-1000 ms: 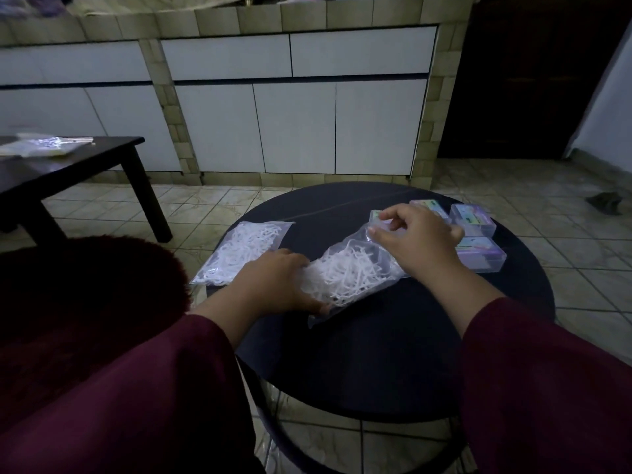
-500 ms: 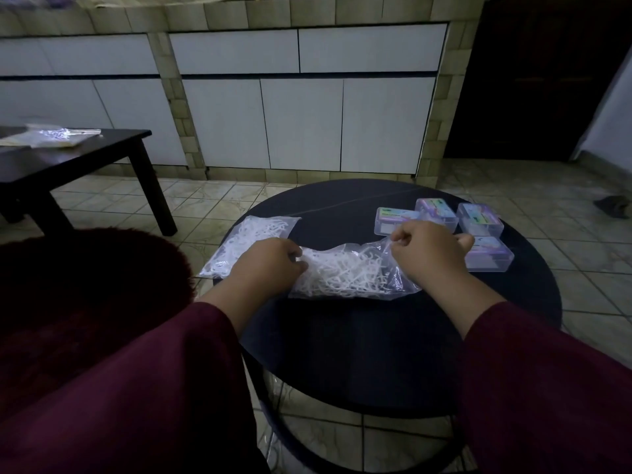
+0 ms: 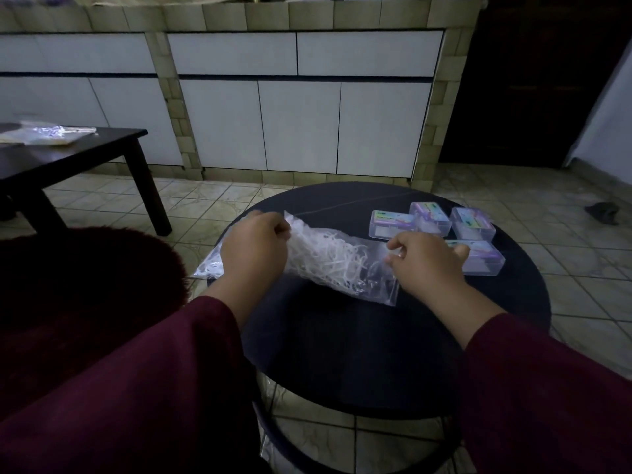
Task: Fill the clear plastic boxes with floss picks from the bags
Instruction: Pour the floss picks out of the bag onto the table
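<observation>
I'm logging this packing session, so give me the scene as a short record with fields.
surface: round black table
left hand: pinches one end of the bag of floss picks
right hand: pinches the bag's other end
second bag: lies behind the left hand
clear plastic boxes: four, lids closed, at the table's far right
</observation>
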